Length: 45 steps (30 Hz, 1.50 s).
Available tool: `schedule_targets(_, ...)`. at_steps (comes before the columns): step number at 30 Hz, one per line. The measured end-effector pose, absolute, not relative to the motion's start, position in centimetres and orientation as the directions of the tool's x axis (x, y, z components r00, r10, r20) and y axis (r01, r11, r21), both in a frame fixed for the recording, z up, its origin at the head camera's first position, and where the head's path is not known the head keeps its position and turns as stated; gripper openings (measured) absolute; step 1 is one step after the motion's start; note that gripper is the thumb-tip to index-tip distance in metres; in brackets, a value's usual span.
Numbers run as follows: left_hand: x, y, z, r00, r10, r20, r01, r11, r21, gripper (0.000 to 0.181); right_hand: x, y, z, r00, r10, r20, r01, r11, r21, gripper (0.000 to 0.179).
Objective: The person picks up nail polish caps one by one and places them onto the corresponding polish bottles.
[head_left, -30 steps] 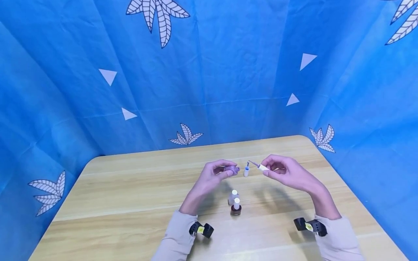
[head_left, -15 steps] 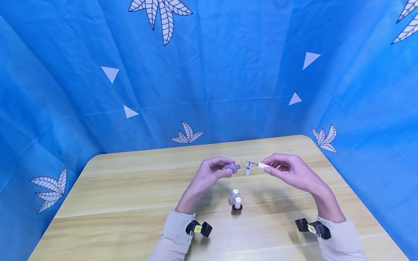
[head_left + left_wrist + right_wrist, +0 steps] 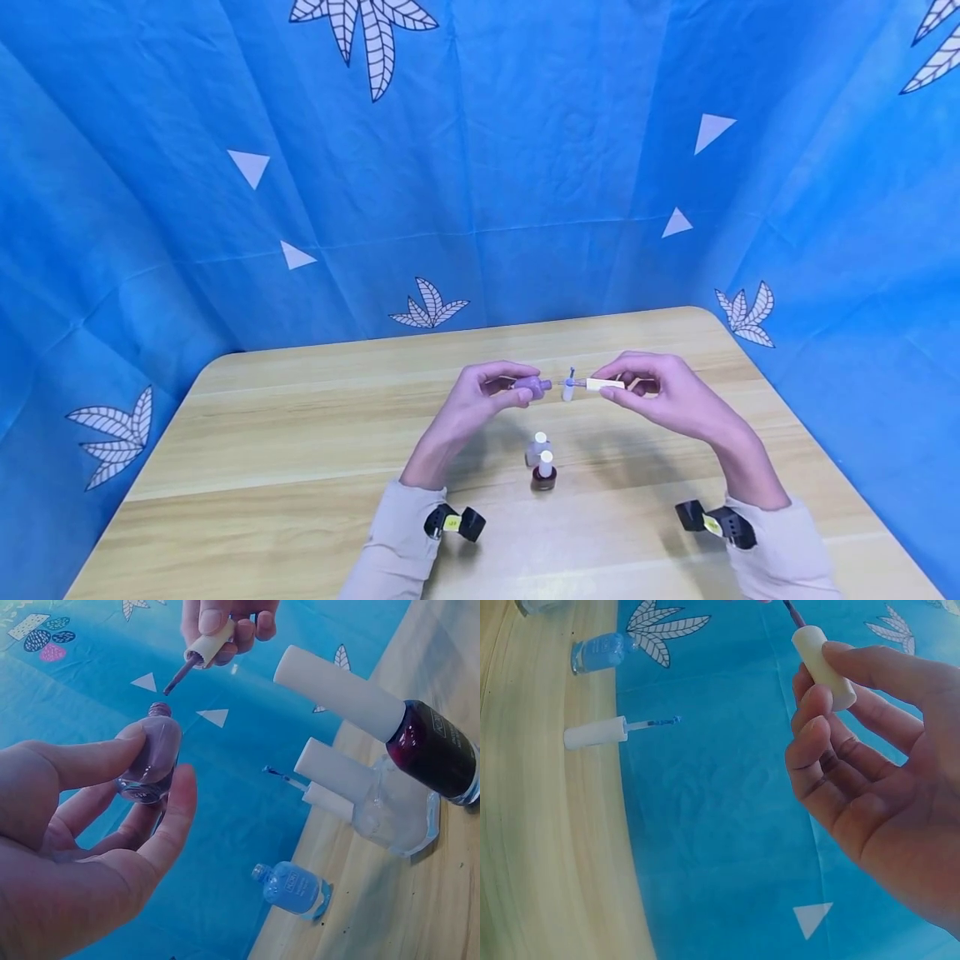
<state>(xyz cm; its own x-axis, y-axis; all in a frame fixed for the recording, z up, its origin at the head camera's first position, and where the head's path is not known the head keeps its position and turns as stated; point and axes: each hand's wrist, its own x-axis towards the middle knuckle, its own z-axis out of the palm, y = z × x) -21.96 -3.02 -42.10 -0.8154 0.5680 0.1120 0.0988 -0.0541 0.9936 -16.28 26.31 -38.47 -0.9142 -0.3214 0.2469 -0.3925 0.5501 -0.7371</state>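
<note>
My left hand (image 3: 480, 396) pinches a mauve nail polish bottle (image 3: 156, 750) whose uncapped neck points toward the right hand. In my right hand (image 3: 660, 392), thumb and fingers grip a white nail polish cap (image 3: 823, 666) with a mauve-coated brush (image 3: 182, 673). The brush tip is just short of the bottle's neck. Behind the gap between the hands, a second white cap (image 3: 596, 733) stands on the table with its blue-coated brush (image 3: 656, 722) pointing up. An open blue nail polish bottle (image 3: 294, 888) stands on the table in both wrist views; the left hand hides it in the head view.
On the wooden table (image 3: 300, 450), a dark red nail polish bottle (image 3: 544, 477) and a clear one (image 3: 537, 450), both white-capped, stand close together before the hands. Blue patterned cloth (image 3: 525, 167) hangs behind and beside the table.
The right hand has levelled the cap and turned its brush toward the bottle, bringing the tip close to the neck. The left hand still holds the bottle almost in place.
</note>
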Motion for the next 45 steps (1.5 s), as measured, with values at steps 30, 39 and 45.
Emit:
schedule_targets(30,-21.36,-2.65,-41.72,-0.824,0.554,0.123,0.145,-0.004,0.989,0.031,-16.07,25.87,-38.33,-0.898,-0.353,0.264,-0.427,0.55,-0.718,0.015)
schedule_targets(39,-21.28,-2.45,-42.0,-0.82,0.556,0.137,0.148,-0.026,0.989,0.031,-16.19,25.56,-38.68,-0.895,-0.335,0.294,-0.435,0.514,-0.739,0.011)
schedule_targets(45,-21.42,-2.38,-42.05,-0.832,0.535,0.146,0.154,-0.029,0.988,0.03,-16.27,25.49,-38.74,-0.888,-0.341,0.307,-0.442,0.451,-0.776,0.015)
